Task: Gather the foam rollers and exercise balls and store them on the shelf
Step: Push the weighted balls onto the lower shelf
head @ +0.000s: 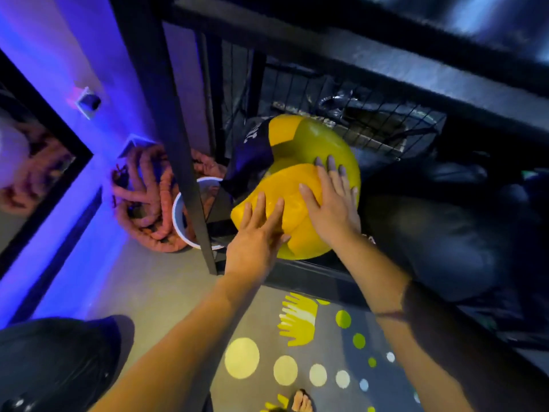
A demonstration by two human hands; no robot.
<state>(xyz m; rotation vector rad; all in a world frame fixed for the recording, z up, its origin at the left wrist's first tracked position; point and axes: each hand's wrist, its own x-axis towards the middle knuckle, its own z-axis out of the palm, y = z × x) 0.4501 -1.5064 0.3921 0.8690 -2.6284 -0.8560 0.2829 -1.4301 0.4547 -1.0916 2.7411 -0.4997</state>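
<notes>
- A coil of thick orange rope point(148, 197) lies against the wall at the left, partly in a white bucket point(177, 215). Both sit outside the rack, so they do not block the way in.
- The black shelf post point(181, 150) marks the left end of the shelf. The opening beside it is low, near the floor, which probably explains the downward reach with both arms.
- The left hand point(255, 242) lies on the near yellow panel of the exercise ball point(312, 138). Its fingers point(259, 205) are straight and slightly spread, flat on the skin. It presses and grips nothing, which suits pushing a large round thing inward.
- The exercise ball, yellow with darker olive panels, sits on the lowest level just right of the post. Its near side still bulges over the front edge. The skin creases under the palms, so it looks soft or part-deflated.
- The right hand point(332, 209) rests higher on the ball, with fingers point(330, 163) straight and fanned across the olive panel. 2 flat palms probably keep the ball from rolling back out.
- Black bags point(430, 233) fill the level to the right and touch the ball, with wire mesh point(371, 120) behind it, so there is little room.
- No foam roller is visible.
</notes>
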